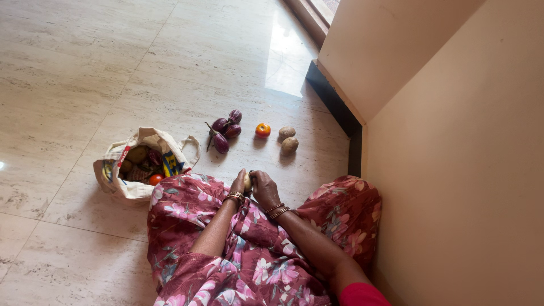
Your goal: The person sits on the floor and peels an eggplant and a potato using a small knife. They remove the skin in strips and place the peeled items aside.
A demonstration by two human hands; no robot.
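Note:
My left hand (239, 183) and my right hand (264, 188) meet above my knees, both closed around one small pale potato (247, 181). I sit on the floor in a dark red flowered garment (255, 255). Both wrists carry bangles. Ahead of my hands on the floor lie three small purple eggplants (225, 131), a red-orange tomato (262, 130) and two brown potatoes (288, 139). To my left sits an open cloth bag (141, 164) with potatoes, eggplant and a tomato showing inside.
The floor is polished beige marble tile (85, 68) with a bright window reflection at the top. A cream wall (464, 153) with a dark skirting (340, 107) runs close along my right side.

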